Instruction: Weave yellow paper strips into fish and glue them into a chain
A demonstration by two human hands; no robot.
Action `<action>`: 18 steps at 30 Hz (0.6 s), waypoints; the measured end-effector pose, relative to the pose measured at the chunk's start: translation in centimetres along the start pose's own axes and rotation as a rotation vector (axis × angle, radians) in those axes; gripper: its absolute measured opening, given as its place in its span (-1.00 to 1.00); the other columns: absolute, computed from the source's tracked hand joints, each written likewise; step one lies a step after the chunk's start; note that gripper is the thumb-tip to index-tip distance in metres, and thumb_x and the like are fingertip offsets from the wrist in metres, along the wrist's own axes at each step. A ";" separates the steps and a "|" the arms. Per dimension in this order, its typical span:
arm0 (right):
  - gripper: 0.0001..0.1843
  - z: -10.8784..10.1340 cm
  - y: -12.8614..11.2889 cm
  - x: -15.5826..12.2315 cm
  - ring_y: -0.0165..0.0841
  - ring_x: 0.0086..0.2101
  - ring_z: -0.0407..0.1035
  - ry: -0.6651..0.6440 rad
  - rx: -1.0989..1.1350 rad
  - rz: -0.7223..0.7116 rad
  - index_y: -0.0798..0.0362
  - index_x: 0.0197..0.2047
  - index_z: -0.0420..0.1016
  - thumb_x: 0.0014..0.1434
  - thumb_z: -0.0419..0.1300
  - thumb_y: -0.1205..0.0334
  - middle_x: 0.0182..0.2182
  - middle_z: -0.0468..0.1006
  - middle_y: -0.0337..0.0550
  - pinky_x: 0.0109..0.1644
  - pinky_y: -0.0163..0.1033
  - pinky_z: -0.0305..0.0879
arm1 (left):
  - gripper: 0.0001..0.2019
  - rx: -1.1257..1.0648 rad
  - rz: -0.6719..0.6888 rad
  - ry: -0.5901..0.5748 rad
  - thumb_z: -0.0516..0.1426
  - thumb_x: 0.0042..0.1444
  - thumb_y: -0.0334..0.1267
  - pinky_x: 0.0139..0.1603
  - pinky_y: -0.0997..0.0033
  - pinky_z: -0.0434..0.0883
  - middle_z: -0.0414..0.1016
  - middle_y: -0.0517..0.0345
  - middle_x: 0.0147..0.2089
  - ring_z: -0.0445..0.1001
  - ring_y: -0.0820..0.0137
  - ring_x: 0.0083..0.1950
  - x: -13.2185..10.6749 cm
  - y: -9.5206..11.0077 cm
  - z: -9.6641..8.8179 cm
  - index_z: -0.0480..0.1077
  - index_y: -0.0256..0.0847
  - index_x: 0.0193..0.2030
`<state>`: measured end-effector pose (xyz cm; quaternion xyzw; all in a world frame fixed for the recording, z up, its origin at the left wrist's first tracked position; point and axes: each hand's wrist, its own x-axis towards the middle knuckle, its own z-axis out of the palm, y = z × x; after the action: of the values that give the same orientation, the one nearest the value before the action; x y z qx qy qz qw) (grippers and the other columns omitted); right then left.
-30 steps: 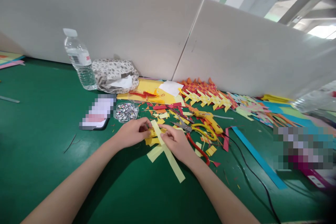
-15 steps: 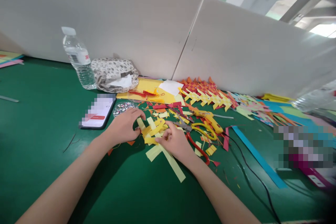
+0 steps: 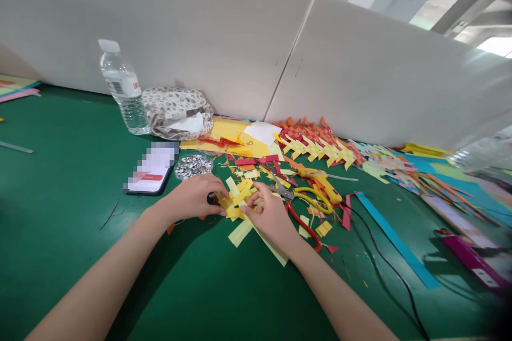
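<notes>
Both my hands rest on the green table (image 3: 60, 181) over a bundle of yellow paper strips (image 3: 238, 200). My left hand (image 3: 196, 198) pinches the left side of the bundle with curled fingers. From the right, my right hand (image 3: 270, 213) grips the strips between thumb and fingers. A longer pale yellow strip (image 3: 242, 232) sticks out under my right hand toward me. Red and yellow paper scraps (image 3: 256, 165) lie scattered just behind the strips.
Scissors with yellow handles (image 3: 316, 197) and red-handled ones (image 3: 304, 226) lie right of my hands. A phone (image 3: 151, 173), a dish of small beads (image 3: 193, 165), a water bottle (image 3: 123, 90), a cloth pouch (image 3: 176, 112), woven paper fish (image 3: 316, 144), a blue strip (image 3: 394, 240) and a black cable (image 3: 384, 266) surround them.
The long strip that stood across my hands is now folded into the bundle. My left hand moved away to the left, then back onto the strips. The view shifted slightly.
</notes>
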<state>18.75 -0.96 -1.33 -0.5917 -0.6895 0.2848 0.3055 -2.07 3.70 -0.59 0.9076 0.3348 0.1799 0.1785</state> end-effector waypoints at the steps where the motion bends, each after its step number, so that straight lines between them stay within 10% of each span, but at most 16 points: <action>1: -0.51 0.1 0.0 0.0 -0.53 -0.64 0.21 -0.007 0.008 -0.008 0.05 0.03 0.22 -0.01 0.20 0.28 -0.44 0.44 -0.30 -0.50 -0.35 0.20 | -0.73 0.008 -0.004 0.002 0.20 -0.02 -0.03 -0.21 0.40 0.30 0.49 0.17 -0.23 0.41 0.35 -0.20 0.0 0.1 0.0 0.46 -0.12 -0.24; 13: -0.68 -0.4 -0.2 -0.4 -0.39 -0.36 0.40 0.025 -0.130 -0.205 -0.04 -0.08 0.31 0.07 0.18 0.19 -0.39 0.48 -0.25 -0.30 -0.29 0.31 | -0.84 0.028 -0.017 0.009 0.19 0.02 -0.14 -0.24 0.44 0.30 0.50 0.19 -0.22 0.42 0.37 -0.19 0.0 0.5 0.0 0.46 -0.12 -0.28; 18: -0.39 -0.5 -0.7 -1.1 -0.33 -0.30 0.41 -0.008 -0.267 -0.285 -0.02 0.01 0.19 -0.06 0.28 -0.03 -0.30 0.49 -0.21 -0.25 -0.25 0.33 | -0.84 0.022 -0.015 0.013 0.17 0.05 -0.13 -0.26 0.46 0.29 0.50 0.19 -0.25 0.41 0.37 -0.20 0.0 0.4 0.0 0.47 -0.13 -0.29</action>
<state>18.81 -2.14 -0.50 -0.5225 -0.7991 0.1469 0.2588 -1.88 3.41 -0.42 0.9058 0.3447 0.1807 0.1676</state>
